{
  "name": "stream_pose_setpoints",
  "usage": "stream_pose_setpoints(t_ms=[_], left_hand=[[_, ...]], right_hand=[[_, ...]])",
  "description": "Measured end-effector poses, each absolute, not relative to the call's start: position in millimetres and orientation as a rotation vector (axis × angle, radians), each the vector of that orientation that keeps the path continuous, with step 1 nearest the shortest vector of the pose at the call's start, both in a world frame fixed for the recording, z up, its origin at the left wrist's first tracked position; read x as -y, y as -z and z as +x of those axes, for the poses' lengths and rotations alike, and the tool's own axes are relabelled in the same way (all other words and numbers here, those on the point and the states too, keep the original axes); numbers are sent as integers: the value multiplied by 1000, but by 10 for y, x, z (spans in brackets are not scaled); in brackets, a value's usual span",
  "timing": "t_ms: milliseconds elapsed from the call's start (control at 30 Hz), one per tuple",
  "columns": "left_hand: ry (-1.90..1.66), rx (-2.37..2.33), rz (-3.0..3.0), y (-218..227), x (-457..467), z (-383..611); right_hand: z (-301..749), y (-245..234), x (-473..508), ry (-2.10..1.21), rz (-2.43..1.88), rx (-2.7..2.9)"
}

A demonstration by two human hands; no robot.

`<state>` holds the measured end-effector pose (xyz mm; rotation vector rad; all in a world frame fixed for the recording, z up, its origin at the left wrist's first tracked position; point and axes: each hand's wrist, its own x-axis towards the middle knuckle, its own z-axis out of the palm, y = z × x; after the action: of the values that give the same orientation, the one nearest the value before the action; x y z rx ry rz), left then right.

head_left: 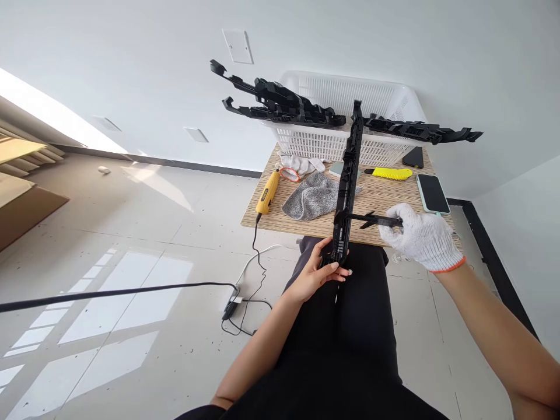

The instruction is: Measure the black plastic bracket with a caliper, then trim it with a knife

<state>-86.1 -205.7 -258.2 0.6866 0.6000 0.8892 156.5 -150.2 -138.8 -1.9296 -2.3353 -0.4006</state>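
My bare left hand (318,271) is closed around the near end of a long black plastic strip (349,169), with its fingers on both sides. The strip points away from me over the table's front edge, its far end level with the basket rim. My right hand (420,236), in a white knit glove with an orange cuff, pinches a slender black piece (378,220). That piece reaches leftward to the strip's side. I cannot tell whether it is a separate tool or a branch of the strip. Under the strip lies a grey cloth (311,198).
Similar black parts (284,105) lie across a white plastic basket (306,140) against the wall. On the table (251,219) are a yellow corded tool (268,193), a white glove (301,164), a yellow-handled knife (392,173) and a phone (433,193). Cables (231,306) cross the floor at left.
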Motion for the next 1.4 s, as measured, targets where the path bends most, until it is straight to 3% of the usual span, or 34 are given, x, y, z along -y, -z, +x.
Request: stream_pose_setpoints(t_ms=[300, 633, 1400], left_hand=[[-971, -772, 759, 2476, 1911, -708], [-936, -853, 856, 2459, 1972, -737], [-992, -867, 800, 2448, 1866, -692]], right_hand=[[1589, 1705, 1489, 567, -1806, 2433], [1563, 1544, 1486, 371, -1891, 2541], [1510, 1615, 1517, 392, -1932, 2368]])
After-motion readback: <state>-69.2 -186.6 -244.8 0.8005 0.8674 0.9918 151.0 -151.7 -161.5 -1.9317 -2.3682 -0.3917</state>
